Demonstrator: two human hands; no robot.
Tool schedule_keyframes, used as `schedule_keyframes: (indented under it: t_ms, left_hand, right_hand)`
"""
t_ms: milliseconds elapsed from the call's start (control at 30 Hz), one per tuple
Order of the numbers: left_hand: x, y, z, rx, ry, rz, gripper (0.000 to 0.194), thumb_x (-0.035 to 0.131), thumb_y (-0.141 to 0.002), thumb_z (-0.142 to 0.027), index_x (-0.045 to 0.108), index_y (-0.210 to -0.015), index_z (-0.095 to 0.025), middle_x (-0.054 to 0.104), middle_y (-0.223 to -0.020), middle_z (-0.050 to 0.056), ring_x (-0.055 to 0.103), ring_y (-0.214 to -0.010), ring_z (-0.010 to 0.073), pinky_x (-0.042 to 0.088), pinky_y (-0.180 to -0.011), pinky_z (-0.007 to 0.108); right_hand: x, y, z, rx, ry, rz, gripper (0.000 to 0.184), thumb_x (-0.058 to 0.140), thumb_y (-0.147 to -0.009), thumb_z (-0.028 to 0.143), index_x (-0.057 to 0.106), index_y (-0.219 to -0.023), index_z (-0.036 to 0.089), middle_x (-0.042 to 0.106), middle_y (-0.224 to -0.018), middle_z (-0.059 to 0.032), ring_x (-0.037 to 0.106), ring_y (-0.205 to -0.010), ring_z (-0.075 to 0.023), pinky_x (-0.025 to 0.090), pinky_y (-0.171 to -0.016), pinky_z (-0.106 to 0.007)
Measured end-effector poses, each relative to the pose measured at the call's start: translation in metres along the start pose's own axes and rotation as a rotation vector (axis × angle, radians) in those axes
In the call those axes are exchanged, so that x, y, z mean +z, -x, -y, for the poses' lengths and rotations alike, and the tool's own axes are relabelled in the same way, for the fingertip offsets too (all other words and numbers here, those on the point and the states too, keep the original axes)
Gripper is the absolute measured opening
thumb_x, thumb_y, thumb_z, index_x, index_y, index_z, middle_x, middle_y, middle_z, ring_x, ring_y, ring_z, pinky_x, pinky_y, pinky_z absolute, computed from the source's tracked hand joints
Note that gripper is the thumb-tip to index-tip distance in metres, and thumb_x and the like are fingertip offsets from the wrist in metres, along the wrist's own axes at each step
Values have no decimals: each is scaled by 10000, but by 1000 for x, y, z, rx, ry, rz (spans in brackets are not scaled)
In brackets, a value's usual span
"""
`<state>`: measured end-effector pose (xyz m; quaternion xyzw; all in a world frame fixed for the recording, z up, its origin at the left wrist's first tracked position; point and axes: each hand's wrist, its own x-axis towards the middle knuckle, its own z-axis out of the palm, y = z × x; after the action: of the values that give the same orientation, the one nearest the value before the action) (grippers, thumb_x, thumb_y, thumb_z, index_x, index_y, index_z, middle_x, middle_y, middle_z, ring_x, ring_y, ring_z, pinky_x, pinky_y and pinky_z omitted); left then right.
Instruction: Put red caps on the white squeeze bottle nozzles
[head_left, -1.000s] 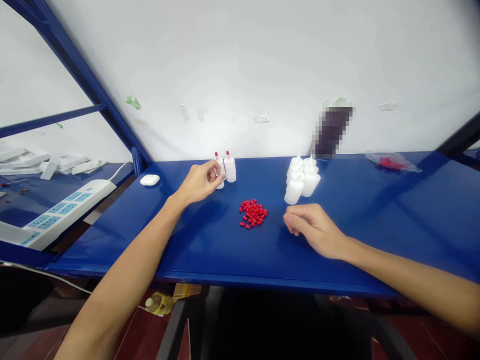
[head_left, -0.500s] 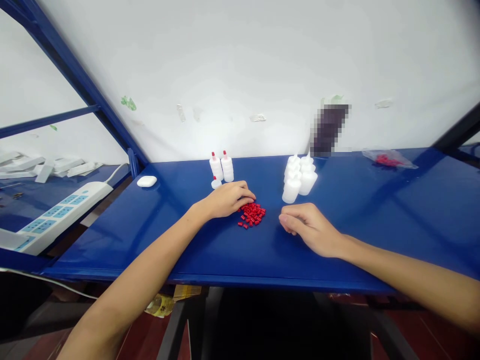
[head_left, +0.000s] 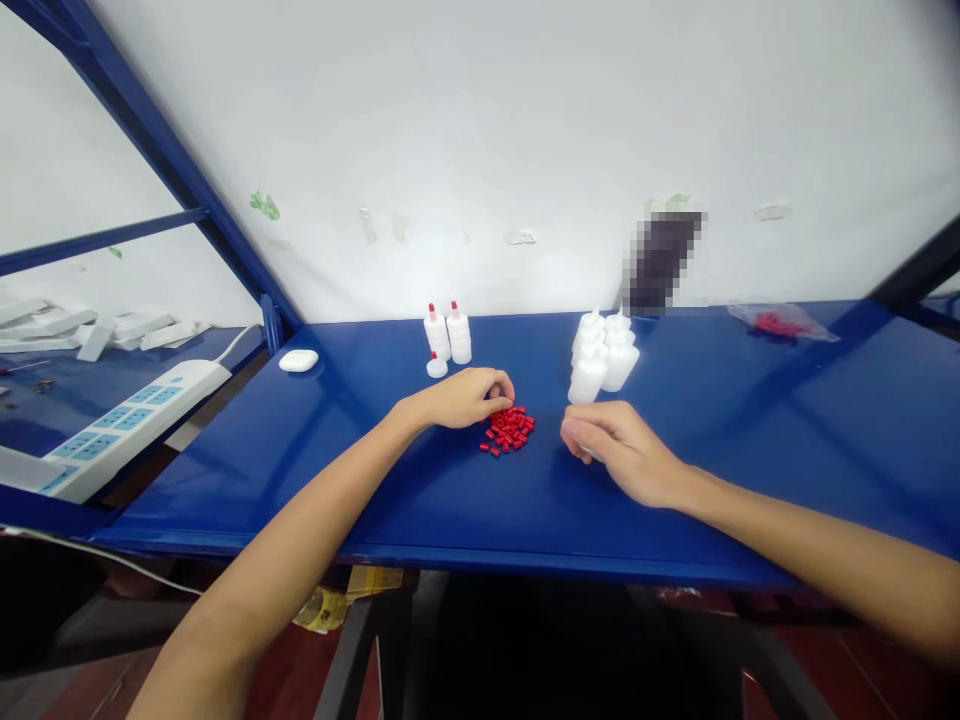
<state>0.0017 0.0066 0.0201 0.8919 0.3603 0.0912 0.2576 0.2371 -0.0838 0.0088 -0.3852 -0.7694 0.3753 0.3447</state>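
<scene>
My left hand (head_left: 474, 396) is closed in a pinch at the back edge of a pile of small red tip caps (head_left: 511, 430), thumb and forefinger together on a red cap, most of it hidden. To the right of the pile, my right hand (head_left: 616, 446) is curled shut just above the table. A whitish bit peeks out under its thumb, too covered to name. Beyond the left hand stand two white squeeze bottles (head_left: 459, 338) with red tips, and a white nozzle lid (head_left: 437, 367) with a red tip. Several white bottles (head_left: 600, 358) stand grouped behind the right hand.
A clear bag of red pieces (head_left: 781, 323) lies at the back right of the blue table (head_left: 375, 500). Far left are a white oval case (head_left: 298, 361) and a power strip (head_left: 142, 425). A blurred dark patch (head_left: 664, 262) shows against the wall.
My left hand's fingers have curled from stretched over the red caps into a pinch. My right hand has turned slightly, and a whitish bit now shows in it. The view shifts a little.
</scene>
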Motion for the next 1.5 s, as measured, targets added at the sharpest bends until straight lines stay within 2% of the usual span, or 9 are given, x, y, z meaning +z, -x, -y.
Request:
schedule_keyframes:
  t_ms: [167, 300, 433, 600, 700, 900, 1067, 1300, 1500]
  left_hand:
    - [1, 1, 3, -23, 140, -8, 185, 510, -960, -321, 589, -942, -155, 540, -700, -20, 475, -620, 121, 380, -604, 258]
    - [0, 8, -5, 38, 233, -199, 206, 487, -987, -349, 564, -1005, -159, 533, -716, -23, 467, -613, 107, 392, -570, 239]
    - [1, 15, -24, 195, 294, -409, 176, 561, -960, -325, 593, -1005, -158, 621, -840, 22, 561, -687, 99, 440, -548, 200]
    - [12, 19, -43, 443, 199, -535, 66, 627, -882, -163, 671, -929, -153, 648, -844, 24, 552, -642, 66, 462, -565, 187]
    - [18, 21, -47, 494, 208, -542, 76, 643, -843, -109, 688, -895, -143, 626, -769, 3, 511, -585, 52, 453, -558, 188]
    - [27, 22, -48, 506, 220, -512, 101, 626, -847, -101, 694, -899, -154, 626, -758, 4, 522, -604, 71, 454, -570, 208]
    - [27, 21, -48, 477, 305, -439, 64, 689, -864, -171, 713, -922, -163, 614, -859, 29, 566, -716, 100, 479, -631, 236]
    - [27, 20, -45, 429, 352, -407, 70, 740, -847, -245, 730, -897, -197, 465, -871, 6, 509, -756, 112, 474, -684, 266]
    - [24, 21, -44, 420, 302, -423, 107, 697, -894, -303, 730, -932, -209, 421, -859, 4, 457, -755, 125, 442, -667, 272]
  right_hand:
    - [6, -22, 8, 29, -125, -25, 437, 377, -959, 399, 501, -596, 190, 504, -566, 4, 474, -549, -127, 369, -576, -272]
    - [14, -41, 9, 81, -204, -117, 432, 355, -926, 392, 511, -578, 191, 495, -504, 6, 460, -479, -125, 345, -534, -281]
    - [17, -43, 5, 73, -225, -109, 424, 347, -929, 392, 513, -596, 190, 493, -515, 6, 458, -476, -128, 339, -529, -285]
    - [11, -33, 3, -144, -16, -81, 418, 393, -964, 431, 475, -628, 195, 475, -597, 4, 454, -571, -143, 340, -581, -297]
    - [9, -30, 5, -202, 113, -63, 432, 381, -994, 452, 489, -667, 191, 497, -639, -3, 463, -596, -149, 325, -590, -301]
    - [9, -23, 3, -168, 213, 1, 473, 377, -1003, 461, 490, -640, 181, 517, -635, -11, 472, -580, -138, 306, -573, -294]
    - [9, -22, 2, -81, 115, 27, 539, 388, -990, 539, 505, -606, 180, 460, -526, 16, 412, -483, -114, 275, -512, -281]
    - [13, -22, 0, -186, 22, 24, 312, 433, -998, 441, 473, -807, 197, 470, -638, 36, 413, -541, -110, 306, -522, -258]
    - [18, -21, 0, -119, -149, 22, 299, 437, -1013, 494, 481, -974, 201, 448, -612, 65, 410, -506, -106, 309, -492, -247]
